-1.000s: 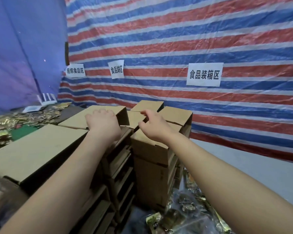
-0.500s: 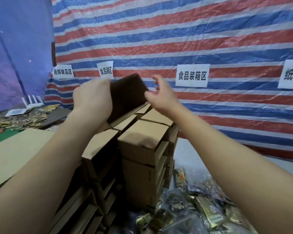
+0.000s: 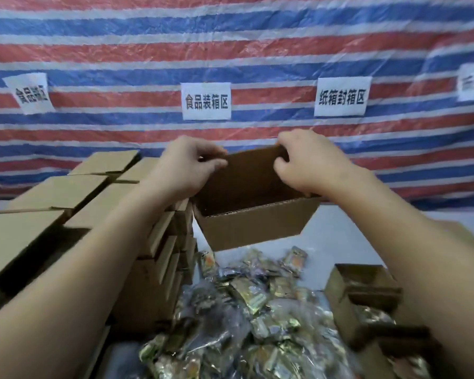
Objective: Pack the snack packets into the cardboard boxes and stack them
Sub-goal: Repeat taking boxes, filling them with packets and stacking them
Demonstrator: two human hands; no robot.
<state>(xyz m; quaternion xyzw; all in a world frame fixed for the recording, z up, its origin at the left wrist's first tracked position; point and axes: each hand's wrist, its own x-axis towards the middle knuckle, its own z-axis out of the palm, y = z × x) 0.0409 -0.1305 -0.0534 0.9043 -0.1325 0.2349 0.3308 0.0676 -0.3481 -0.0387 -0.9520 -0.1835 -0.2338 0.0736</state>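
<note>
- A makeshift packing workshop, walled off with a red, white and blue striped tarp (image 3: pixel 230 45) across the top of the frame.
- Paper signs (image 3: pixel 205 101) taped to the tarp label zones: food packing area, carton sealing area.
- Stacked cardboard boxes (image 3: pixel 74 203) fill the left side.
- Loose snack packets (image 3: pixel 252 305) lie heaped at bottom centre.
- An open box (image 3: pixel 361 291) with packets inside sits at lower right.

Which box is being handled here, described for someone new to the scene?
Below the middle wall sign, above the snack packet pile, left hand and right hand hold an open cardboard box aloft. Unlike the stacked boxes leftward, it is airborne.
</note>
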